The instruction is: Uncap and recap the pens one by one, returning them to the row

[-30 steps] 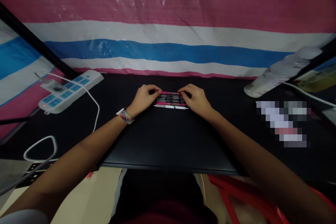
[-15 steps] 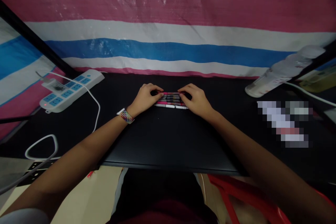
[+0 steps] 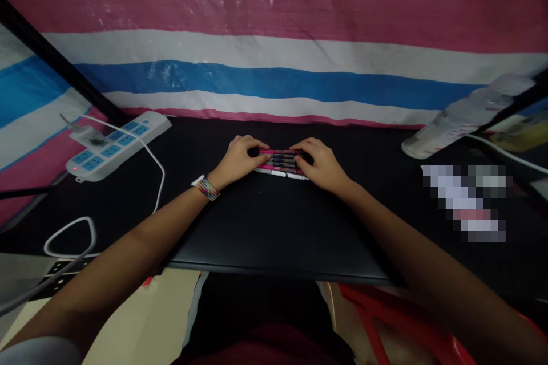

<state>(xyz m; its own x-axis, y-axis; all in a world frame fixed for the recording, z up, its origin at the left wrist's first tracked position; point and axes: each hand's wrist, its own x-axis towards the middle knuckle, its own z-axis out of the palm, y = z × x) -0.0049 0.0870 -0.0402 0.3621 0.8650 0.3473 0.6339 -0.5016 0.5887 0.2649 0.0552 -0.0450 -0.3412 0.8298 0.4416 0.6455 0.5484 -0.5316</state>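
Head view: a row of pens [image 3: 280,162] is seen lying side by side on the black tabletop [image 3: 265,222], well back from its near edge and close under the striped tarp [image 3: 274,40]. The row is bracketed at its ends by the left hand [image 3: 240,159] and the right hand [image 3: 322,164]. Each grip is half closed, the fingers curled down over the pen ends and the thumbs tucked in at the near side, so that the pens are pinched between the two hands rather than wrapped by either; how firmly they are pressed cannot be told. A white pen at the near side is seen to sit slightly askew, its tip poking out past the right hand. It is judged that this pen could be left behind or rolled toward the near edge if the row were squeezed unevenly. The round barrels could also be made to ride up over one another and spill if the ends were pushed inward too hard. A beaded wristband [image 3: 206,187] is worn on the left wrist and is not thought to be a snag. The power strip [image 3: 115,145] with its cable [image 3: 154,165] at the left, and the tilted bottle [image 3: 454,122] at the right, lie well apart from the hands.
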